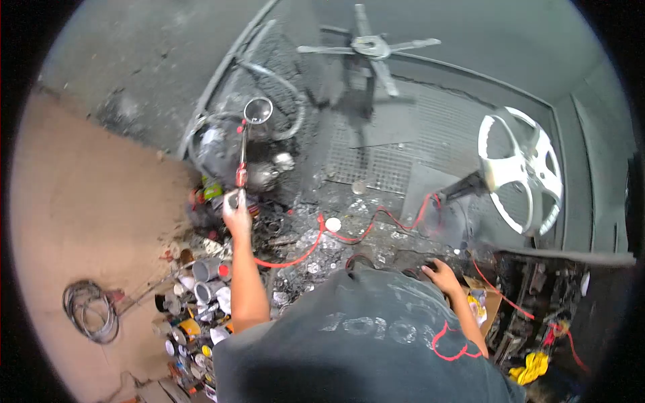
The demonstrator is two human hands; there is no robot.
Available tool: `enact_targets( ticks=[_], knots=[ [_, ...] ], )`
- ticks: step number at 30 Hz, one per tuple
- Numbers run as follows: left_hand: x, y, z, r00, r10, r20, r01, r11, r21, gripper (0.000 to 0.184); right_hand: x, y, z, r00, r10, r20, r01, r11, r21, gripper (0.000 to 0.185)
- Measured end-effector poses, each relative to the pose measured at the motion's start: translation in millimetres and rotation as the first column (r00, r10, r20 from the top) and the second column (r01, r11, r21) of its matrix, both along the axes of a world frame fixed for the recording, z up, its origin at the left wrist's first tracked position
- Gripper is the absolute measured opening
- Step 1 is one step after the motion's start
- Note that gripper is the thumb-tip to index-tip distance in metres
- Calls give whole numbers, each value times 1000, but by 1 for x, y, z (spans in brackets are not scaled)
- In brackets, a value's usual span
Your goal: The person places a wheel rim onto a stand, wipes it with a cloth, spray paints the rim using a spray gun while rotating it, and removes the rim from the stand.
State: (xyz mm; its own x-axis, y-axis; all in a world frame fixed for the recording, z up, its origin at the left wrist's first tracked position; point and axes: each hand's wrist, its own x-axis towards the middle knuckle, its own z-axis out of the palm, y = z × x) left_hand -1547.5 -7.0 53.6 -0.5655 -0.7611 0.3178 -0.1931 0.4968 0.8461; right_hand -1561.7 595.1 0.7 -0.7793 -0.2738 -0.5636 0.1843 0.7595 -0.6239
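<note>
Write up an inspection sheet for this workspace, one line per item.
Surface: grey floor, dirty and spattered.
Job's things: spray gun; white spoked wheel on a dark post.
Clutter: cans crowded at left; yellow cloth at lower right.
Grips: left grip holds the spray gun; right grip shows nothing held.
Cables: red hose winding across the floor; coiled hose at far left.
Surroundings: grey walls; star-shaped stand ahead.
</note>
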Motion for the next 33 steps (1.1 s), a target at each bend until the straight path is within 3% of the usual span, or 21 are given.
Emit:
enact_targets(
  ticks=[1, 2, 5, 6, 8, 12, 13, 14, 16, 17, 18, 19, 21, 22, 23, 24, 26, 28, 30, 32, 33],
  knots=[
    [2, 20, 6, 999, -34, 15, 34, 999, 30, 15, -1, 5, -6, 998, 53, -39, -51, 998, 42, 56],
    [3, 40, 5, 997, -78, 27, 76, 995, 64, 15, -4, 2, 3, 998, 30, -57, -34, 997, -71, 56],
    [9, 104, -17, 961, -261, 92, 248, 960, 129, 14, -18, -4, 22, 998, 18, -63, -27, 991, -134, 53],
    [11, 135, -16, 940, -321, 119, 303, 941, 151, 13, -21, 0, 8, 985, 27, -168, -63, 975, -212, 57],
    [15, 188, -39, 882, -446, 149, 440, 895, 76, 14, -28, 0, 16, 984, 14, -178, -52, 975, -215, 59],
    [22, 309, -42, 676, -709, 202, 553, 669, 496, 18, -27, 18, 25, 967, -101, -235, 44, 970, -238, 62],
    [24, 333, -57, 619, -753, 223, 622, 644, 446, 21, -29, 25, 37, 990, -136, -35, 131, 983, -133, 73],
    [26, 355, -78, 561, -789, 250, 685, 612, 396, 23, -21, 32, 34, 988, -149, -32, 144, 980, -139, 73],
    [23, 408, -93, 455, -874, 173, 791, 486, 372, 28, 2, 47, 23, 753, -585, -301, 498, 805, -321, 86],
    [18, 437, -83, 416, -897, 153, 829, 443, 343, 29, 5, 63, 18, 705, -686, -181, 628, 722, -289, 86],
    [14, 467, -68, 376, -916, 137, 861, 400, 314, 30, 8, 77, 23, 582, -760, -289, 656, 649, -386, 76],
    [11, 493, -61, 344, -931, 121, 878, 365, 309, 31, 6, 99, 3, 509, -834, -212, 646, 533, -546, 67],
    [8, 540, -42, 260, -961, 95, 906, 276, 322, 33, 1, 136, 14, 322, -910, -259, 662, 412, -626, 57],
    [6, 562, -32, 210, -974, 80, 915, 225, 336, 34, 1, 152, 43, 289, -926, -241, 709, 377, -596, 56],
    [5, 581, -26, 161, -986, 48, 930, 168, 326, 35, -4, 171, 41, 225, -943, -244, 630, 332, -703, 56],
    [5, 598, -23, 113, -993, 16, 943, 113, 313, 35, -7, 191, 44, 211, -929, -303, 663, 364, -654, 53],
    [8, 631, -19, 8, -999, -39, 963, -3, 268, 38, -14, 208, 77, 83, -986, -146, 615, 166, -771, 48],
    [17, 660, -12, -92, -994, -58, 926, -107, 361, 41, -15, 230, 104, 89, -979, -183, 569, 201, -797, 43],
    [14, 684, -3, -304, -945, -120, 897, -327, 296, 38, -8, 262, 119, 244, -899, -363, 704, 421, -572, 27],
    [4, 703, 15, -370, -928, -29, 904, -367, 219, 34, 3, 280, 138, 324, -845, -425, 742, 506, -440, 22],
    [1, 713, 29, -385, -909, -162, 792, -415, 448, 33, 7, 284, 141, 303, -828, -471, 717, 524, -460, 21]
  ],
)
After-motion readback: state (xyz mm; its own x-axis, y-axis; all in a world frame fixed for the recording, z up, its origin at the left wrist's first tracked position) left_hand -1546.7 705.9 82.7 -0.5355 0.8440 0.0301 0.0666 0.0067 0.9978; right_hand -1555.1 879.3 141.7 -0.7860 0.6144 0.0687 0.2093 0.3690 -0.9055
